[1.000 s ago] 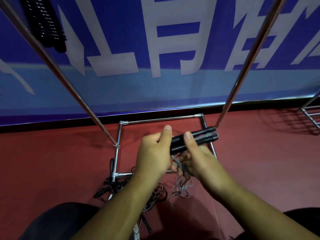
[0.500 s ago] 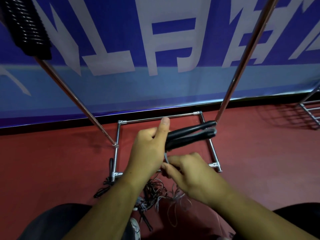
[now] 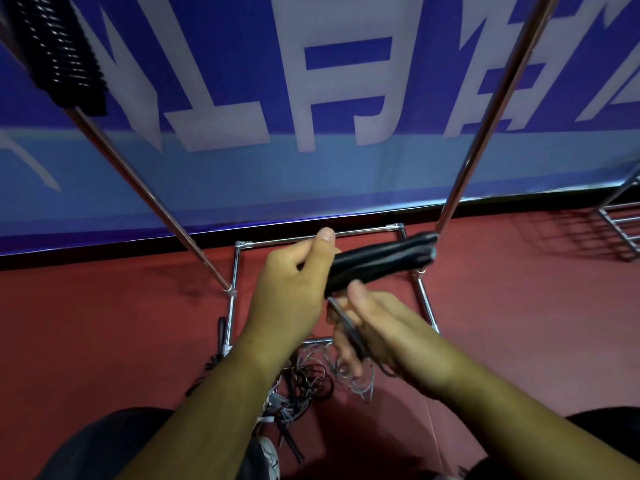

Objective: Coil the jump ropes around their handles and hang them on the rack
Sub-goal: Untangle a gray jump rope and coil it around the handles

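Fingers of the left hand clamp the paired black handles while the right hand pinches the thin dark rope at their 5 o'clock, mid-coil, the next wrap probably needing tension.

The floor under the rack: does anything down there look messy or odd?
Yes. A tangle of loose jump ropes lies heaped on the red floor against the rack's base bar, cords looped over each other, unlike the neatly coiled rope hanging top left.

We see left hand gripping paired black handles, right hand holding cord just below; tangled ropes on red floor by rack base.
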`<state>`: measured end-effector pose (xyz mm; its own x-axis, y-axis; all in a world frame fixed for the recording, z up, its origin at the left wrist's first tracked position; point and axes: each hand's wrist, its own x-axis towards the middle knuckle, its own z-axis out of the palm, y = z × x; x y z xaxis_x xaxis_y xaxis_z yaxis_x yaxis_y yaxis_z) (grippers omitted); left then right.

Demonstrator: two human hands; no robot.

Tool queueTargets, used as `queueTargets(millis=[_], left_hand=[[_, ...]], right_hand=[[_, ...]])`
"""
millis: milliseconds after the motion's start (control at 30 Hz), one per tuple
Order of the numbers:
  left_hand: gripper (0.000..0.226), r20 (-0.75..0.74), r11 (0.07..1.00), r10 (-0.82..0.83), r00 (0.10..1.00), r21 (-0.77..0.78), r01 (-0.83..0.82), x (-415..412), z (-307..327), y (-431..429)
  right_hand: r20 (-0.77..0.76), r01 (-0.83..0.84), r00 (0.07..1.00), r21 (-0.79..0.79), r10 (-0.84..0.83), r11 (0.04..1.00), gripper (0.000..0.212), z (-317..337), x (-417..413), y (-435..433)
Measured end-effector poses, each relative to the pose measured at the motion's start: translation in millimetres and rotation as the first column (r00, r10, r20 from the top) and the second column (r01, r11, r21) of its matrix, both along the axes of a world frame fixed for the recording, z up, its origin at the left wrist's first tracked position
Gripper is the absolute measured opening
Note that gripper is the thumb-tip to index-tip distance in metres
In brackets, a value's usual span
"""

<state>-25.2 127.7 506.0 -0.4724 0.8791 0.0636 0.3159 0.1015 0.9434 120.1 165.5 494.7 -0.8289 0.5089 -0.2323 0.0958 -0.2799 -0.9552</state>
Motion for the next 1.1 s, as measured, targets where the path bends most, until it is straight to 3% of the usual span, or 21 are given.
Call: queueTargets(millis=[67, 200, 367, 533, 633, 800, 1100], left_hand=[[0.055, -0.115, 0.999, -0.05, 0.992, 0.001, 0.05, 3.8, 0.3, -2.0], [0.053, -0.118, 0.996, -0.09, 0.989, -0.025, 0.088, 8.6, -3.6, -2.1], [0.042, 0.044, 0.988, -0.082, 0.996, -0.126, 0.087, 11.8, -8.1, 1.6], [0.043, 0.003, 0.982, -0.163, 0.987, -0.096, 0.163, 20.7, -4.0, -5.0], [0.045, -0.07, 0.986, -0.163, 0.984, -0.043, 0.16, 21.6, -4.2, -6.2], [0.044, -0.015, 0.984, -0.172, 0.985, -0.053, 0.171, 17.8, -0.2, -5.0], [0.044, 0.002, 0.976, -0.205, 0.979, -0.077, 0.205, 14.2, -0.5, -1.6]], right_hand=[[0.088, 0.124, 0.986, 0.179, -0.142, 0.976, 0.074, -4.8, -0.6, -0.3], [0.077, 0.286, 0.945, 0.273, -0.317, 0.918, 0.08, -15.5, 0.1, 2.3], [0.085, 0.331, 0.929, 0.25, -0.361, 0.91, 0.074, -9.3, 1.7, 0.9], [0.063, 0.411, 0.891, 0.309, -0.45, 0.857, 0.067, -14.6, -0.5, -0.7], [0.103, 0.404, 0.886, 0.306, -0.451, 0.862, 0.076, -16.1, -0.1, -0.5], [0.122, 0.353, 0.92, 0.16, -0.373, 0.922, 0.08, -9.1, 1.4, 6.1], [0.126, 0.374, 0.903, 0.243, -0.411, 0.895, 0.095, -8.3, 5.7, 13.7]])
